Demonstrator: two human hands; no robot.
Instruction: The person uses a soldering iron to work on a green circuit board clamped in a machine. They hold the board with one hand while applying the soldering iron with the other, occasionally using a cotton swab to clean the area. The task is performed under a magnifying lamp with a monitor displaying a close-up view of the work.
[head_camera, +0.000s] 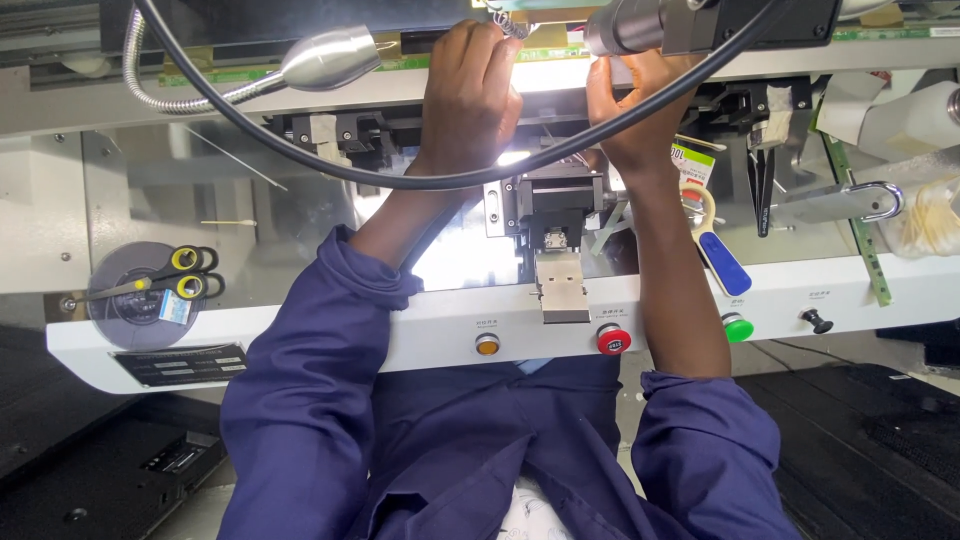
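Note:
Both my arms, in dark blue sleeves, reach forward over a white machine bench (300, 340). My left hand (470, 95) is raised to a brightly lit strip at the top, its fingers pinched on a small part near a green circuit board edge (545, 45). My right hand (635, 110) rests beside it under a grey metal cylinder (625, 25), with the fingers curled against the lit strip. What each hand grips is hidden by glare. Below them sits a small black press fixture (555, 205) with a metal tongue (563, 290).
A black cable (300, 150) loops across the view, and a gooseneck lamp (325, 58) sits upper left. Yellow-handled scissors (180, 272) lie on a grey disc at left. Orange (487, 344), red (613, 338) and green (737, 326) buttons line the front panel. A blue-handled tool (722, 262) lies right.

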